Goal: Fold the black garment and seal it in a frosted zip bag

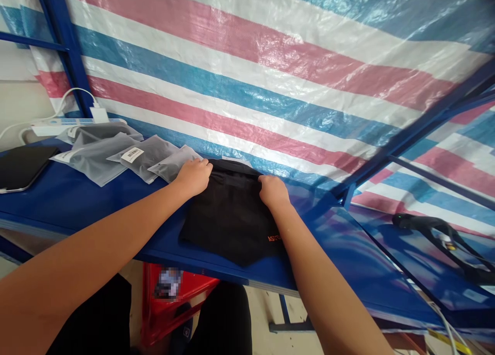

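Note:
Black shorts (232,216) lie spread on the blue table (96,203), waistband toward the back and orange lettering near the lower right edge. My left hand (194,175) pinches the left end of the waistband, fingers closed over the fabric. At the other end, my right hand (274,191) is closed on the waistband's right corner. My right forearm covers part of the lettering. Beside my left hand lies a frosted plastic bag (176,162) with dark contents. Another frosted bag (145,156) with a white barcode label is further left.
More frosted bags (96,156) lie by a white power strip (79,122) at the back left. A black tablet-like device (25,167) sits at the left edge. Striped sheeting (232,87) hangs behind. A red stool (154,314) stands below; a black strap (436,229) lies right.

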`<state>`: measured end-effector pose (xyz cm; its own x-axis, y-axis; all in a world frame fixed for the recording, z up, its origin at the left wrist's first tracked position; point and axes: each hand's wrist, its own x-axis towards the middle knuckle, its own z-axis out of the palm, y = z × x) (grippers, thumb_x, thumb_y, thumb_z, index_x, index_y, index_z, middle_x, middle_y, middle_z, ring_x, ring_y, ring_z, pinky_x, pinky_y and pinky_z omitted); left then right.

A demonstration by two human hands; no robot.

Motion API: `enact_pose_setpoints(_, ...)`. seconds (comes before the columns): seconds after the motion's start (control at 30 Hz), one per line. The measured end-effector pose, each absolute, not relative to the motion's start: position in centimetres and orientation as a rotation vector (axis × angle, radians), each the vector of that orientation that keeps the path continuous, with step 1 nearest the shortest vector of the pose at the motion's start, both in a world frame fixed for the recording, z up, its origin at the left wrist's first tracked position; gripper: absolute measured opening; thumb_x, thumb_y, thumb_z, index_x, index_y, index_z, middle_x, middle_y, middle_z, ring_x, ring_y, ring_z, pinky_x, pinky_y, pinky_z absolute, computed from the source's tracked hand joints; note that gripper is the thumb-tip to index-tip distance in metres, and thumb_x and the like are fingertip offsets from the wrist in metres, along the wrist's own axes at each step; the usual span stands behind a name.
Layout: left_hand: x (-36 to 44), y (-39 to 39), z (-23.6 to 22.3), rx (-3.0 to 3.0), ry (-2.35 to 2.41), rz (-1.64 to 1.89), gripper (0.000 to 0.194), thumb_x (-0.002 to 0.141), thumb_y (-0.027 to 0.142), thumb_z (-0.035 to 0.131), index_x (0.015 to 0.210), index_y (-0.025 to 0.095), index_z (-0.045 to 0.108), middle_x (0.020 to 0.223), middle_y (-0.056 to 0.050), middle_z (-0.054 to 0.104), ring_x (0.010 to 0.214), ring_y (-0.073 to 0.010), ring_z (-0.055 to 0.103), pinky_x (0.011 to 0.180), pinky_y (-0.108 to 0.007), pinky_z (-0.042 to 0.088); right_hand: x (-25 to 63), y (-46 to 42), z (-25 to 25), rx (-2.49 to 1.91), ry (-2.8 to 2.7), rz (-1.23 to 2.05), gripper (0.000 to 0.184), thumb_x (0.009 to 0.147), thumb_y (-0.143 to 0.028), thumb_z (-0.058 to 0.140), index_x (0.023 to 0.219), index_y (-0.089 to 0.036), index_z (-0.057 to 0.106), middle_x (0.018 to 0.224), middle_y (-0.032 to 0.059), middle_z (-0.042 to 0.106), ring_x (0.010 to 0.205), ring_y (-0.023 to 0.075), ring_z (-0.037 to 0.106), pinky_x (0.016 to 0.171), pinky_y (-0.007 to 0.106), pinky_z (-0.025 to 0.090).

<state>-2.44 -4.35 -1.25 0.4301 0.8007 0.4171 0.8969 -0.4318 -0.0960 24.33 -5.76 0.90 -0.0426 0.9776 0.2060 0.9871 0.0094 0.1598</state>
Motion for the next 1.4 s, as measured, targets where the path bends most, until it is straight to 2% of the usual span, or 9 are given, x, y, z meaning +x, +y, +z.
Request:
enact_pose_setpoints(0.2, -2.6, -4.6, -1.0, -2.394, -1.447, -0.463, 0.020, 0.090, 0.013, 0.045, 0.100, 0.015, 0.062, 0.106, -0.014, 0.064, 0.097, -0.0293, 0.061, 0.074, -0.040, 0.045, 24.6, -5.9, 0.9, -2.129, -2.151, -0.364, 0.038, 0.086, -0.008, 0.051, 0.116, -0.022, 0.070, 0.115, 0.0133, 0.069, 0.108, 0.0291, 0.065, 0.087, 0.035, 0.051)
enact_pose_setpoints(0.4, -2.5, -4.6, -0.9, -2.405, -1.462, -0.472, 0.024, 0.091, 0.014, 0.044, 0.105, 0.016, 0.063, 0.107, -0.014, 0.063, 0.097, -0.0302, 0.061, 0.075, -0.041, 0.046, 24.0, -6.0, 1.1, -1.958, -2.067, -0.401, 0.033, 0.095, -0.018, 0.044, 0.115, -0.017, 0.071, 0.113, 0.0153, 0.070, 0.107, 0.0292, 0.066, 0.091, 0.036, 0.049)
enact_pose_setpoints(0.63, -2.6, -4.4, -1.2, -2.412, -1.442, -0.458, 0.023, 0.091, 0.014, 0.044, 0.103, 0.016, 0.063, 0.105, -0.014, 0.063, 0.095, -0.0290, 0.061, 0.075, -0.041, 0.046, 24.4, -5.1, 0.4, -1.965, -2.122, -0.195, 0.035, 0.092, -0.012, 0.046, 0.113, -0.017, 0.074, 0.109, 0.0110, 0.075, 0.108, 0.0252, 0.068, 0.098, 0.030, 0.047)
enact_pose_setpoints(1.0, -2.7, -4.7, -0.7, -2.451, -1.445, -0.469, 0.025, 0.092, 0.013, 0.042, 0.107, 0.017, 0.062, 0.105, -0.012, 0.063, 0.092, -0.0262, 0.062, 0.068, -0.036, 0.045, 24.5, -5.2, 0.5, -1.854, -2.131, -0.216, 0.033, 0.091, -0.015, 0.051, 0.113, -0.020, 0.075, 0.114, 0.0071, 0.074, 0.107, 0.0232, 0.068, 0.098, 0.030, 0.048)
enact_pose_setpoints(1.3, -2.5, -4.5, -1.2, -2.460, -1.436, -0.520, 0.024, 0.098, 0.024, 0.040, 0.105, 0.019, 0.063, 0.103, -0.009, 0.064, 0.091, -0.0255, 0.062, 0.064, -0.034, 0.045, 24.0, -5.3, 0.0, -1.733, -2.249, -0.127, 0.034, 0.091, -0.015, 0.050, 0.113, -0.020, 0.076, 0.118, 0.0029, 0.074, 0.111, 0.0217, 0.067, 0.100, 0.027, 0.046)
enact_pose_setpoints(1.4, -2.3, -4.3, -1.3, -2.471, -1.393, -0.567, 0.022, 0.098, 0.022, 0.041, 0.100, 0.018, 0.062, 0.101, -0.010, 0.064, 0.097, -0.0259, 0.061, 0.070, -0.035, 0.048, 23.9, -5.3, 0.0, -1.723, -2.232, -0.118, 0.034, 0.092, -0.015, 0.050, 0.113, -0.021, 0.076, 0.117, 0.0016, 0.074, 0.110, 0.0205, 0.067, 0.098, 0.025, 0.047)
